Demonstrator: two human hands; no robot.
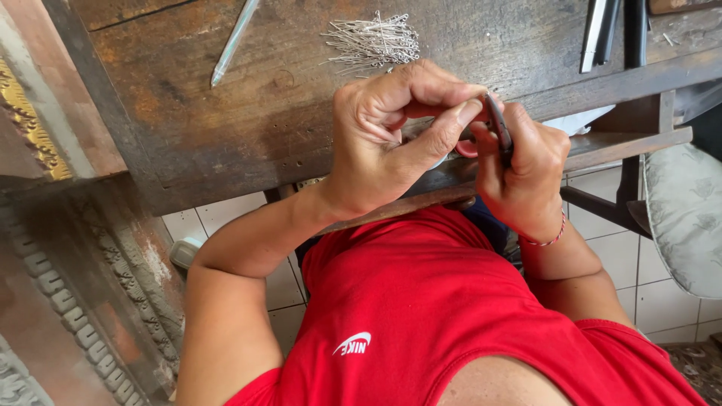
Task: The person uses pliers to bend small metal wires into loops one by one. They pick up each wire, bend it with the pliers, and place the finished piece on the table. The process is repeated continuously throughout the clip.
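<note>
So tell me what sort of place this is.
Probably a small craft or jewellery workshop: a worn wooden workbench carries a heap of thin metal pins, and the right hand grips small pliers against the left hand. Carved wood stands alongside.

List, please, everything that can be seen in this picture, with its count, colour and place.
workbench: one, dark worn wood, across the top.
metal pins: one loose pile, silver, on the workbench at top centre.
metal rod: one, silver, lying on the workbench at top left.
dark tools: several, black and silver, at top right.
pliers: one pair, dark with red handles, in the right hand.
carved frame: one, reddish with gilt, at left.
cushion: one, pale patterned, at right.
floor tiles: white, below the bench.
shirt: one, red.
bracelet: one, red, right wrist.
left hand: fingers pinched at the pliers' tip.
right hand: grips the pliers.
</note>
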